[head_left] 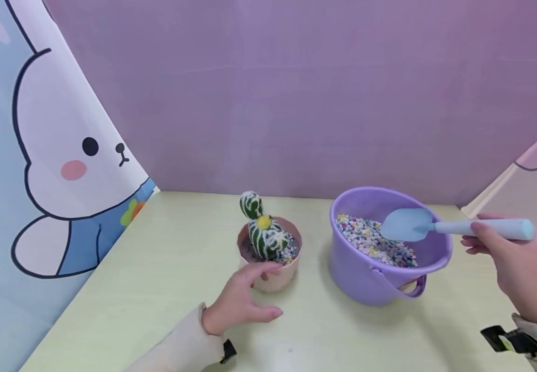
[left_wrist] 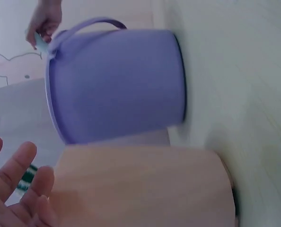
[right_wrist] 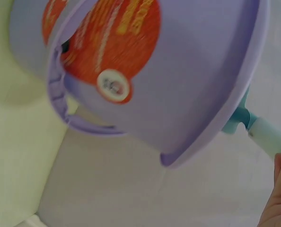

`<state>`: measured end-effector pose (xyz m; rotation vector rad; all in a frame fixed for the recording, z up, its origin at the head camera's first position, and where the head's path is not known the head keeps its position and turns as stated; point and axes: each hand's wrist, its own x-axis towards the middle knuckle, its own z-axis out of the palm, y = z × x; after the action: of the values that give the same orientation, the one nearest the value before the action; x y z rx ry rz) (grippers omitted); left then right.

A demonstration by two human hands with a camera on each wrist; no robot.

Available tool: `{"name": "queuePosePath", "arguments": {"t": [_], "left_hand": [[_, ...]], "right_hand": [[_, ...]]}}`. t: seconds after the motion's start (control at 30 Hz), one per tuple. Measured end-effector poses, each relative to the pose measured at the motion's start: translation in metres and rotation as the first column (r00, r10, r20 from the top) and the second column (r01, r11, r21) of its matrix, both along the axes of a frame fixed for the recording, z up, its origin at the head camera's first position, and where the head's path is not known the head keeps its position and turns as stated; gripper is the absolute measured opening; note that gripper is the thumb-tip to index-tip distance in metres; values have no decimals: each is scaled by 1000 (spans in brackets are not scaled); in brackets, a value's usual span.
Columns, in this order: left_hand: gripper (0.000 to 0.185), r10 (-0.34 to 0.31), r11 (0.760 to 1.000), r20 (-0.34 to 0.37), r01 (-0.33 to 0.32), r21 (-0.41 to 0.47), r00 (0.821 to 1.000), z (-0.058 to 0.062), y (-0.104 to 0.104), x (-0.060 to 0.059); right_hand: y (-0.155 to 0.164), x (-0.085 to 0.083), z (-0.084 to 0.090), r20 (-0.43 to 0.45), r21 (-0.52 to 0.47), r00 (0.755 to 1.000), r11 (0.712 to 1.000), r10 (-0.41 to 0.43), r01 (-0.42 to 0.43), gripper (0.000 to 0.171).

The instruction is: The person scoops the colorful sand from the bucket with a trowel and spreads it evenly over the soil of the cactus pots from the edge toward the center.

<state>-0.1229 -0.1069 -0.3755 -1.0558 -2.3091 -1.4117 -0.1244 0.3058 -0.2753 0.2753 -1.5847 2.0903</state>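
My right hand [head_left: 524,263] grips the pale blue handle of a toy shovel [head_left: 477,228], its blade over the mouth of a purple bucket [head_left: 361,281]. Colourful small pebbles [head_left: 366,238] fill the lower part of the bucket. To the left stands a peach flowerpot [head_left: 278,278] with a green-and-white toy cactus [head_left: 264,240] bearing a yellow flower. Dark soil shows in the pot, with some pebbles at the cactus's right side. My left hand [head_left: 238,302] is at the pot's near rim, thumb spread apart from its loosely bent fingers.
A pale green tabletop [head_left: 180,248] carries the pot and bucket. Behind it rises a purple backdrop [head_left: 273,103], and a cartoon-printed sheet [head_left: 64,150] covers the left side. The bucket's handle [right_wrist: 57,94] hangs down its near side, by an orange label [right_wrist: 117,42].
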Motion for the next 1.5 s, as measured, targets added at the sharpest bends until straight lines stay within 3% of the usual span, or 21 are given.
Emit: {"name": "queuePosePath", "arguments": {"t": [0.13,0.3,0.4,0.53,0.6,0.73,0.9,1.0,1.1,1.27,1.4,1.5], "left_hand": [[67,-87,996,51,87,14,995,2,15,1],[69,-176,984,140,173,37,974,5,39,0],[70,-183,983,165,177,48,969,7,53,-2],[74,-170,985,226,162,52,959,9,73,-5],[78,-153,988,268,146,46,951,8,82,-8],[82,-116,993,311,101,64,943,7,97,-14],[83,-65,992,359,23,122,931,9,110,-22],[85,-45,990,430,-18,140,902,10,117,-26],[88,-18,987,457,-56,149,889,13,124,-30],[90,36,980,459,-121,158,888,17,133,-36],[90,53,974,475,-150,168,878,19,136,-40],[91,64,972,468,-161,170,881,19,138,-43]], "right_hand": [[6,-3,-3,28,82,999,997,-15,13,29],[15,-7,-7,74,222,996,975,-44,26,33],[19,-9,-9,84,414,990,907,-115,71,36],[20,-10,-10,44,641,969,751,-243,160,38],[20,-11,-10,10,699,958,687,-288,199,36],[18,-13,-9,-54,764,943,595,-327,250,37],[18,-17,-11,-115,805,946,529,-302,267,44],[18,-20,-13,-151,823,948,496,-279,277,43],[18,-23,-13,-191,834,949,468,-252,292,36],[17,-28,-14,-240,862,949,406,-203,304,27],[15,-34,-17,-278,874,949,371,-148,314,27],[12,-39,-16,-304,883,946,339,-115,325,29]]}}
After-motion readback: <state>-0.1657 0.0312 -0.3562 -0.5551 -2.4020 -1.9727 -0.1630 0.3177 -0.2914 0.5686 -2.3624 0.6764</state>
